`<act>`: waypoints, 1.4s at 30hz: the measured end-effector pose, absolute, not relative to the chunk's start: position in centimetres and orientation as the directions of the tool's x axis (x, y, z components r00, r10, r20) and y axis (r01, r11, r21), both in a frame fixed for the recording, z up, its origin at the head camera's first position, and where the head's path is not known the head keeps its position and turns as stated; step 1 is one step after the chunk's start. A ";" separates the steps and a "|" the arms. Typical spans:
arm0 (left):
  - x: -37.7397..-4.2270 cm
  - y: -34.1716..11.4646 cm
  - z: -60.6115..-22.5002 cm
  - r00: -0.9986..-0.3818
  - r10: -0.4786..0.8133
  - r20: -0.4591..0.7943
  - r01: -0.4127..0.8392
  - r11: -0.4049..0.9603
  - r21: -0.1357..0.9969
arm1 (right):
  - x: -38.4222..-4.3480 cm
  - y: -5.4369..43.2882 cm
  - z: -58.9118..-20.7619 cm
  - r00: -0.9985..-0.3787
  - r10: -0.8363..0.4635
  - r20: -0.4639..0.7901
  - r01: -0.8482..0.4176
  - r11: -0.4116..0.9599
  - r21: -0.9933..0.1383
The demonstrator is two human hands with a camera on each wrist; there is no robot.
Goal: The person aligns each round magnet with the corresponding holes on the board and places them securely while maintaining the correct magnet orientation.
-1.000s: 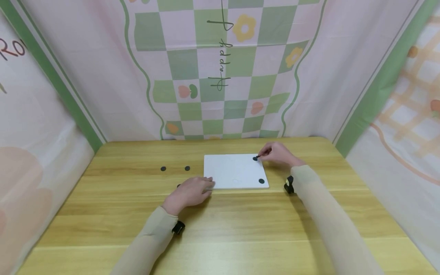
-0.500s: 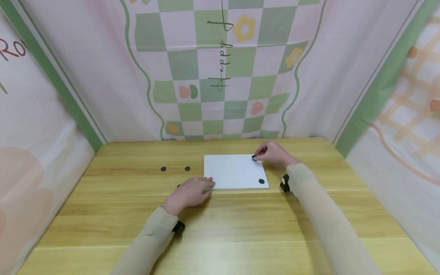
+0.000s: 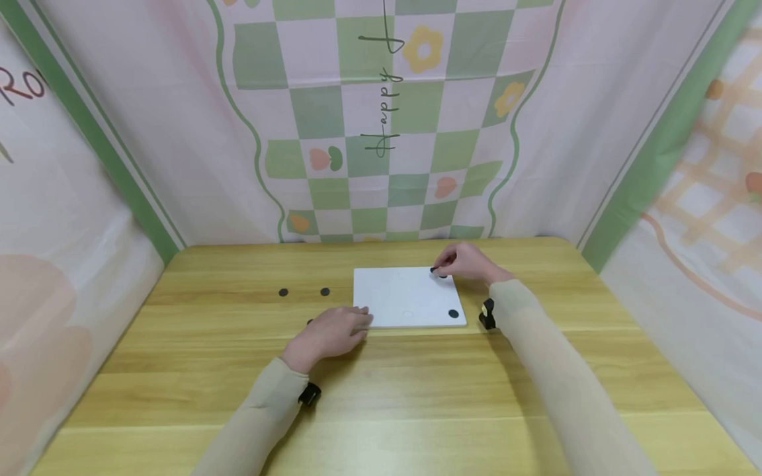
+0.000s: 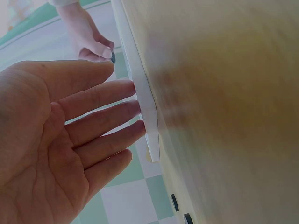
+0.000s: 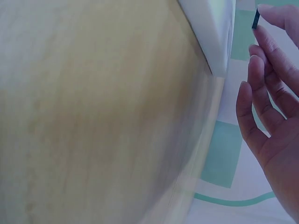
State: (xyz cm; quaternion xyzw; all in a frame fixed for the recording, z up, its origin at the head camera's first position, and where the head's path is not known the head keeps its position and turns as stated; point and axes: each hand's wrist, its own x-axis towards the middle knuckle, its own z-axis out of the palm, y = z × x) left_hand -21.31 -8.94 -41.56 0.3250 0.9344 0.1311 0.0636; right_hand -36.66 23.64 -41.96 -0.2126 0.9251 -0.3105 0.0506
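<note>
A thin white board (image 3: 399,291) with faint round outlines lies on the table. My right hand (image 3: 467,262) is over its far right corner, pinching a small black disc (image 5: 255,18) between thumb and index finger. Part of another black disc (image 3: 443,276) shows just under those fingertips. A further black disc (image 3: 453,314) lies flat at the near right corner. My left hand (image 3: 330,330) rests its extended fingertips at the board's near left corner. In the left wrist view, its fingers (image 4: 107,121) meet the board's edge, with nothing held.
Left of the board, two black discs (image 3: 324,291) lie on the wooden table (image 3: 381,396). Another black disc (image 3: 310,322) is partly hidden behind my left hand. A checkered curtain (image 3: 369,192) hangs behind the table's far edge, with more cloth at both sides.
My right hand has shifted slightly left along the board's far edge, carrying the pinched disc. My left hand and the board have stayed in place.
</note>
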 end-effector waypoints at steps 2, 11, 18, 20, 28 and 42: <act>-21.3 -9.0 -41.5 -0.781 0.624 -0.036 0.590 0.755 0.288 | -36.7 23.5 -42.0 -0.904 -0.427 0.032 -0.360 0.718 -0.596; -21.4 -9.0 -41.6 -0.775 0.630 -0.038 0.596 0.751 0.284 | -37.0 22.8 -42.2 -0.896 -0.442 0.037 -0.373 0.707 -0.601; -21.4 -9.0 -41.7 -0.777 0.629 -0.039 0.594 0.752 0.286 | -37.4 22.3 -42.3 -0.891 -0.453 0.015 -0.371 0.709 -0.600; -21.5 -9.0 -41.8 -0.776 0.630 -0.035 0.597 0.751 0.282 | -37.5 22.1 -42.2 -0.889 -0.458 0.008 -0.370 0.707 -0.602; -21.4 -9.0 -41.6 -0.776 0.629 -0.036 0.595 0.751 0.286 | -37.7 21.3 -42.1 -0.880 -0.475 0.000 -0.389 0.721 -0.574; -21.4 -9.1 -41.7 -0.777 0.628 -0.033 0.597 0.753 0.277 | -37.8 19.9 -41.9 -0.860 -0.510 -0.017 -0.416 0.721 -0.554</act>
